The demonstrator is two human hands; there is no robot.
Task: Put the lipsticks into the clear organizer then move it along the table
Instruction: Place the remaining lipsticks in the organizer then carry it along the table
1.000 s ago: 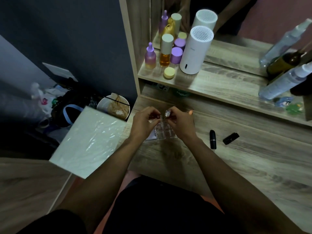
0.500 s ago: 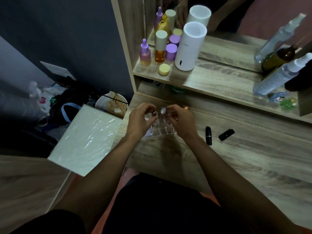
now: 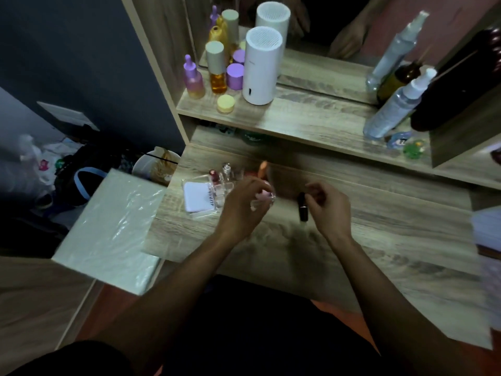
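Note:
The clear organizer (image 3: pixel 202 210) sits on the wooden table (image 3: pixel 379 248) near its left end, with a white card inside. A red-capped lipstick (image 3: pixel 213 175) and a clear-capped one (image 3: pixel 226 170) stand upright in its far cells. My left hand (image 3: pixel 242 204) is just right of the organizer, fingers closed on a small pink and clear lipstick (image 3: pixel 262 197). My right hand (image 3: pixel 326 206) hovers further right with its fingers curled. Its fingertips are at the upper end of a black lipstick (image 3: pixel 302 208) lying on the table. An orange-tipped item (image 3: pixel 263 166), blurred, stands behind my left hand.
A raised shelf (image 3: pixel 311 126) behind carries a white cylinder (image 3: pixel 260 69), purple and amber bottles (image 3: pixel 217 74), a yellow jar (image 3: pixel 225 103) and spray bottles (image 3: pixel 393 107). A white wrapped box (image 3: pixel 108 229) overhangs the table's left edge. A bowl (image 3: pixel 151 166) and clutter lie on the floor to the left.
Both hands have left the organizer and moved right. My right hand went to the black lipstick, and my left now holds a pink lipstick. The camera view shifted right.

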